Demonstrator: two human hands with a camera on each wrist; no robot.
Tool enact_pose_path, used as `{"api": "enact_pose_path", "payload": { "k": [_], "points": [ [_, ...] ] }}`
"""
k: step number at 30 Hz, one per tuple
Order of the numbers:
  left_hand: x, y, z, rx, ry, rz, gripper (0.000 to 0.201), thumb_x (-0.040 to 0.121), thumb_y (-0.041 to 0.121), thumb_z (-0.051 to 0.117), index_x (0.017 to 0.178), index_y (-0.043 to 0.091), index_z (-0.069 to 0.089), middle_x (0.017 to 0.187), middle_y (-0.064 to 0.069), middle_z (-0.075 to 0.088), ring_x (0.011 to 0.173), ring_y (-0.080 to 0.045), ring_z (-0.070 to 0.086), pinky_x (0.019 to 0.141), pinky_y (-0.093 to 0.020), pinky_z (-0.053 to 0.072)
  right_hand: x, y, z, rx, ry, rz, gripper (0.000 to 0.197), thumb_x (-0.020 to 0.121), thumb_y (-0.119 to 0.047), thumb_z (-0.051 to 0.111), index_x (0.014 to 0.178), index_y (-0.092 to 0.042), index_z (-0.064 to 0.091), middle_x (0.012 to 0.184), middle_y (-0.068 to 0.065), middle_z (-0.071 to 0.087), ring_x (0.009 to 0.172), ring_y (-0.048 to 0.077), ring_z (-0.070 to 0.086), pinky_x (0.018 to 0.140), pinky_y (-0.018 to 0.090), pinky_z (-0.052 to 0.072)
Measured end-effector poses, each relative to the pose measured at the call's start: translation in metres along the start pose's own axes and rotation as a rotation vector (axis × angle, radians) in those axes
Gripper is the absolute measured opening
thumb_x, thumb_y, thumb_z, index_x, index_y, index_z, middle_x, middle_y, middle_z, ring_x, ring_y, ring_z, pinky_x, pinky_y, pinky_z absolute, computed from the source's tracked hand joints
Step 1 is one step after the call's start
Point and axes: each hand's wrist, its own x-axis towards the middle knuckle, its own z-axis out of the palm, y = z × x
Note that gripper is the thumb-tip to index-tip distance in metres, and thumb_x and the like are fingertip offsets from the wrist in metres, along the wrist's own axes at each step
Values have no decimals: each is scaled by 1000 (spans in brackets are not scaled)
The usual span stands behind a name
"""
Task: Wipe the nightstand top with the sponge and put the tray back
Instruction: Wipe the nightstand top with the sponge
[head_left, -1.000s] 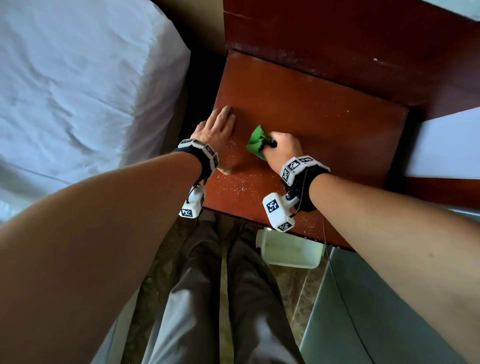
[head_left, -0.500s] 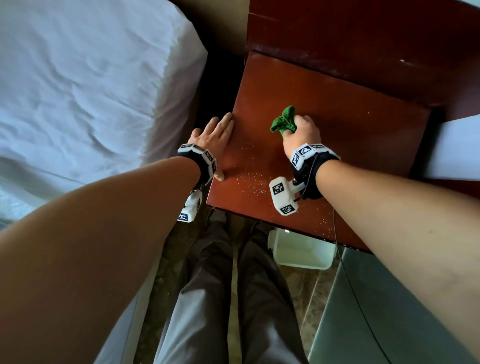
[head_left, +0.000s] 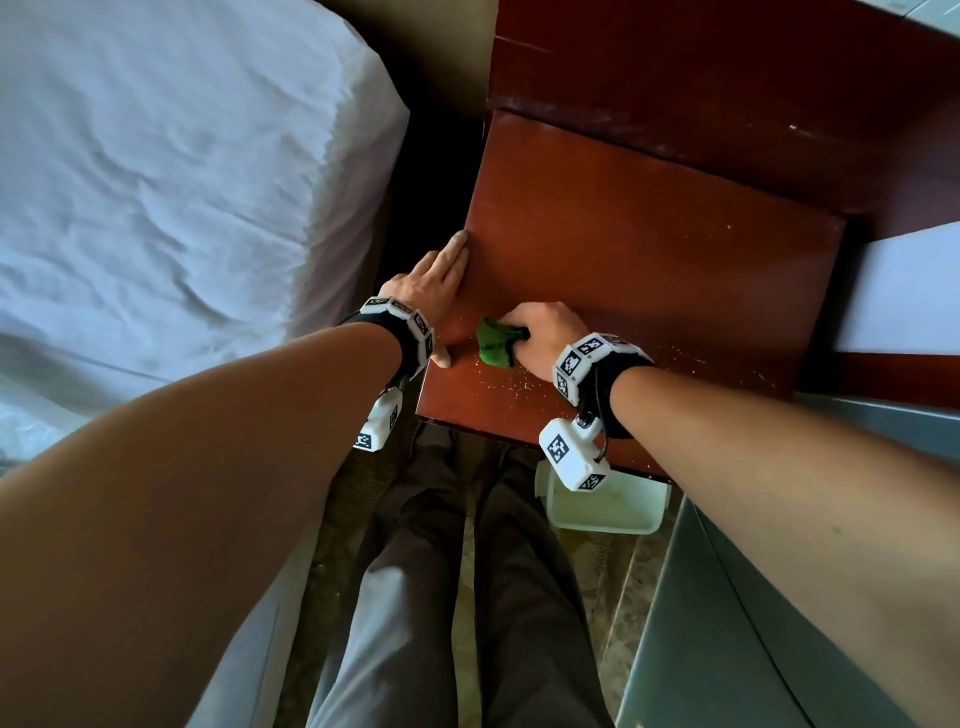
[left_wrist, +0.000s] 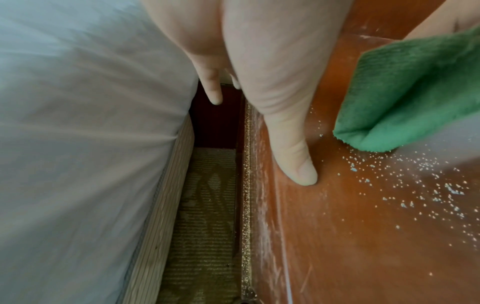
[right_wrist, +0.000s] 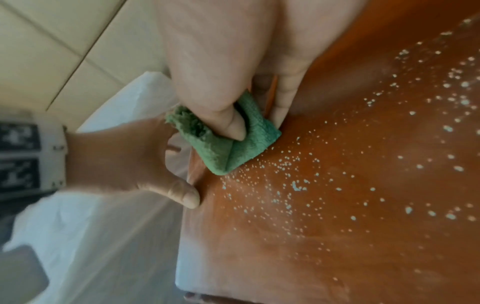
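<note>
Right hand (head_left: 540, 332) grasps one green sponge (head_left: 496, 345) on the nightstand (head_left: 649, 260); left hand (head_left: 434, 283) lies flat.

1. We see the nightstand top (head_left: 649, 270) as reddish-brown wood, smooth with a dull sheen, faintly scratched and dusted with pale crumbs (right_wrist: 293, 185).
2. The sponge (right_wrist: 231, 152) looks like soft, fuzzy green cloth.
3. The bed sheet (head_left: 156, 182) is white, matt, wrinkled fabric.
4. The tray (head_left: 608, 512) on the floor looks like pale smooth plastic.
</note>
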Motion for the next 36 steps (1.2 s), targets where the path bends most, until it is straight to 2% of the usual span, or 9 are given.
{"api": "enact_pose_path", "payload": {
  "k": [4,6,8,13,18,22,27,31,36],
  "points": [
    [0,0,-4,-38,-42,7,159,48,52,92,150,18,-26,152,6,-42,141,-23,34,91,-43,55,12,4,-12,44,303,115,6,82,-13,57,83,-13,63,90,4,63,77,26,58,60,30,38],
    [-1,1,-8,-31,-57,-6,159,48,54,91,149,20,-27,151,4,-43,119,-27,56,79,-42,58,23,9,-17,59,448,224,13,82,-13,54,92,-8,62,100,11,61,87,30,56,68,34,38],
    [-2,-1,-9,-25,-64,3,157,50,57,89,148,21,-28,151,2,-43,101,-28,64,74,-39,59,30,11,-20,77,498,289,22,83,-12,52,101,-7,62,107,12,59,97,32,56,75,35,41],
    [-4,-6,-8,-45,-56,42,158,50,57,89,148,20,-29,152,2,-42,96,-27,66,75,-38,59,37,1,-7,22,406,134,4,78,-7,50,76,-9,52,98,6,60,81,31,57,61,33,38],
    [-6,-8,-9,-12,-46,47,157,50,62,87,148,21,-28,152,2,-41,92,-25,67,72,-37,59,32,-15,3,-32,291,-12,18,77,-7,50,88,-13,63,103,-5,62,82,24,59,63,34,47],
    [-6,-8,-8,-19,-37,51,155,50,59,89,151,23,-25,153,5,-41,100,-27,65,74,-38,59,24,-20,17,-37,216,-113,27,78,-8,53,97,-22,67,103,-11,62,88,22,60,66,39,52],
    [-5,-8,-5,-8,-13,50,160,46,59,89,150,22,-26,151,6,-43,122,-29,55,84,-44,57,10,-22,23,-176,-12,-113,41,83,-11,54,115,-35,64,116,-14,60,107,18,54,81,36,51],
    [-5,-3,-5,3,-22,17,160,46,57,90,150,23,-27,150,7,-45,129,-29,46,87,-48,56,-4,-17,24,-252,-94,-152,26,88,-21,54,106,-33,68,114,-11,61,100,21,57,77,36,50],
    [-6,3,-4,-11,-17,-25,156,48,53,92,153,21,-19,155,7,-36,134,-29,36,93,-52,51,-15,-13,20,-138,-117,-45,22,84,-36,54,100,-35,69,105,-12,64,93,20,63,77,36,53]
  ]
}}
